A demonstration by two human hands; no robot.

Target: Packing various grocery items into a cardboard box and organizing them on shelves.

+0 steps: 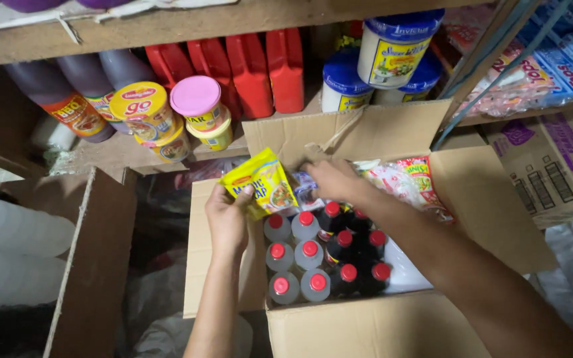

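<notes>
Sachet pack: light, soft, crinkly; your left hand pinches its near-left edge. Right hand closes on packets at the far side of the box.

- A rough wooden shelf runs across the back, with another wooden board above it.
- On the shelf's left lie dark sauce bottles on their sides, caps pointing away.
- Just beside them stand stacked yellow cups and tubs with a pink lid, touching each other.
- Behind these, red plastic jugs stand upright in a row.
- To the right sit white tubs with blue lids, one stacked on others.
- A lower shelf at far right carries wrapped packets.
- A closed printed carton sits under that shelf.
</notes>
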